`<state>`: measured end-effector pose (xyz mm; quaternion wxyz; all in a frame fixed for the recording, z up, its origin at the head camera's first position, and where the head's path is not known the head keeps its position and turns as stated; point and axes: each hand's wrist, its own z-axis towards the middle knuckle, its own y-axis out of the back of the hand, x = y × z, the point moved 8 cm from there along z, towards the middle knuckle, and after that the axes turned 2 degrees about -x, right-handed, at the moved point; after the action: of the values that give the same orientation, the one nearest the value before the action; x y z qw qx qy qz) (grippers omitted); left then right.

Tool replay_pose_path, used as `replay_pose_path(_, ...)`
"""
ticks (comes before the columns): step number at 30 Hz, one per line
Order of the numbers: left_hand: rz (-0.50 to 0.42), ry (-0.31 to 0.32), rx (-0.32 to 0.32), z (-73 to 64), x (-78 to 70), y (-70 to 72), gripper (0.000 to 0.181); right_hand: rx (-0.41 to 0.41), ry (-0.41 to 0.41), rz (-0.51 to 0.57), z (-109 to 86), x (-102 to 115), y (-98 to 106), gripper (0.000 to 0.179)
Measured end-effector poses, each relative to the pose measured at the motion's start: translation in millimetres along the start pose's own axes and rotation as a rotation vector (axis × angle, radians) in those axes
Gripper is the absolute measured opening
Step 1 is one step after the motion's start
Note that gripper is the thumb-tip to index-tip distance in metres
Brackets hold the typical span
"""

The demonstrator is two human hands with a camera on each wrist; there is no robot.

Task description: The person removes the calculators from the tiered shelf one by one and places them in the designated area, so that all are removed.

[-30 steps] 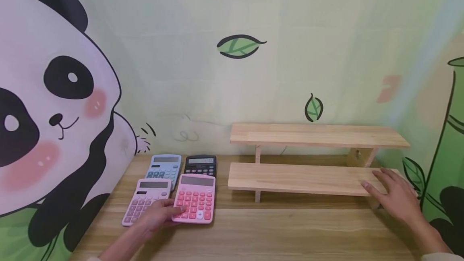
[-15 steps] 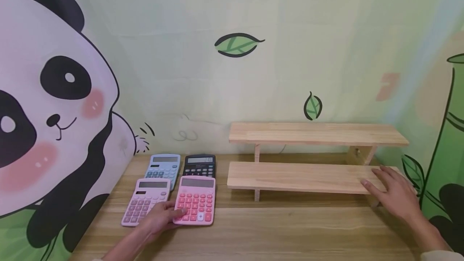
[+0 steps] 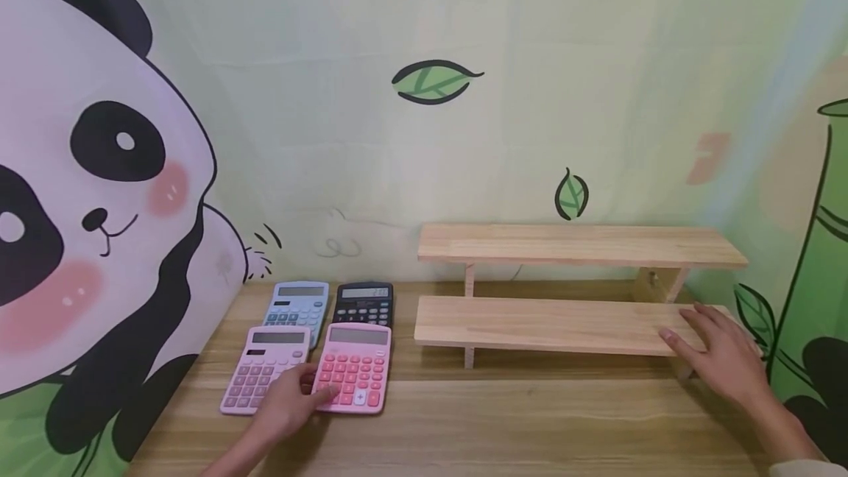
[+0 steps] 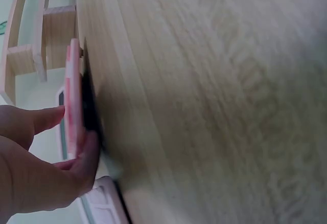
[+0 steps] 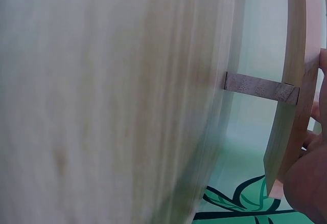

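My left hand [image 3: 290,402] holds a pink calculator [image 3: 355,355] by its lower left corner, thumb on the keys and fingers beneath. In the left wrist view the pink calculator [image 4: 75,96] shows edge-on between thumb and fingers, a dark shadow under it. Just left of it lies a pale purple calculator [image 3: 281,344], partly covered by the hand. Behind them are a light blue calculator [image 3: 301,302] and a black calculator [image 3: 366,304], their lower parts hidden. My right hand [image 3: 725,355] rests on the right end of a wooden shelf's lower board [image 3: 543,322], fingers spread.
The shelf's upper board [image 3: 576,245] stands behind the lower one, against a printed backdrop [image 3: 503,131] with a panda and leaves. All this stands on a wood-grain table [image 3: 503,425], whose bare surface stretches in front of the shelf.
The pink calculator has shifted slightly toward me, then a little left, with my left hand. My right hand stays on the shelf's end.
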<state>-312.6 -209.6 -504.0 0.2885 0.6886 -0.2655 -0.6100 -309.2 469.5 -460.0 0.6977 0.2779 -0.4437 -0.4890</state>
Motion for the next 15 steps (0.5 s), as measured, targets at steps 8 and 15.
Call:
replay_pose_path(8, 0.028, 0.035, 0.018, -7.8, -6.7, 3.4, 0.061, 0.008, 0.004, 0.003, -0.6, -1.9, 1.7, 0.068)
replay_pose_path(15, 0.078, -0.024, 0.070, -12.4, -20.8, 7.7, 0.067, 0.016, 0.010, 0.009, -10.8, -4.8, 7.7, 0.065)
